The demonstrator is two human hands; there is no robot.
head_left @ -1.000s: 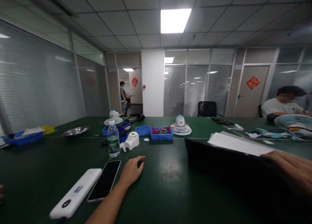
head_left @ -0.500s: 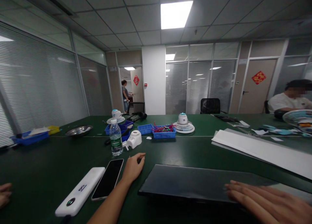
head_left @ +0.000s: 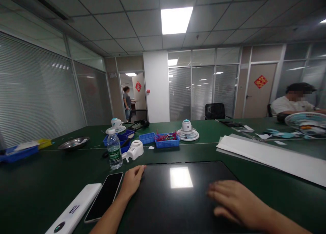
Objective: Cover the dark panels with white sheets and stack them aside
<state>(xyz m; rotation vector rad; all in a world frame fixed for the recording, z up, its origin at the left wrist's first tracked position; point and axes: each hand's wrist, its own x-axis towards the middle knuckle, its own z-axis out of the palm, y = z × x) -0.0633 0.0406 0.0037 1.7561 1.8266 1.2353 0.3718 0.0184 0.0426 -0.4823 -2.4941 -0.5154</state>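
Note:
A flat, glossy black panel (head_left: 163, 203), like a screen, lies in front of me and mirrors the ceiling light. At its far left corner is my left hand (head_left: 131, 182), fingers bent together against the edge; their undersides are hidden. My right hand (head_left: 234, 200) is over the panel's right part, open with fingers stretched out, slightly blurred. I cannot tell if it touches the surface. Just left of my left forearm lies a smartphone (head_left: 105, 196) with a dark screen, beside a long white device (head_left: 73, 208) marked 18.
Beyond the hands stand a water bottle (head_left: 114, 150), a white plastic housing (head_left: 136, 149), a blue tray (head_left: 166, 142) of red wires and a white fan part (head_left: 187, 132). White boards (head_left: 267, 159) lie right. A metal bowl (head_left: 73, 143) sits left. A person (head_left: 290, 101) sits at far right.
The black panel was tilted, and now faces up flat. My right hand moved left over it. My left hand now meets its corner. A hand at the far left edge is out of view.

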